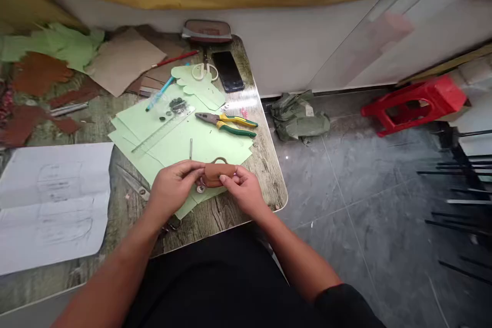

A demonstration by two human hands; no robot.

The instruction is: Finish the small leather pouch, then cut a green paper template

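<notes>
Between my two hands is a small brown leather pouch (218, 173), with a folded flap on its front side. My left hand (175, 184) pinches its left end with thumb and fingers. At the other end my right hand (243, 188) grips it, the thumb lying on the front. Both hands are over green paper sheets (161, 148) near the table's front edge. Just behind the pouch a brown loop (220, 159) shows. A small round metal piece (200, 189) lies below my left fingers. A thin metal rod (191, 147) rests on the paper beyond them.
Pliers (226, 124), a clear ruler (163, 130) and a bag of black bits (177, 106) lie on the paper. White-handled scissors (205, 71) and a phone (228, 72) are farther back. A drawing sheet (54, 205) lies left. A red stool (418, 105) is on the floor.
</notes>
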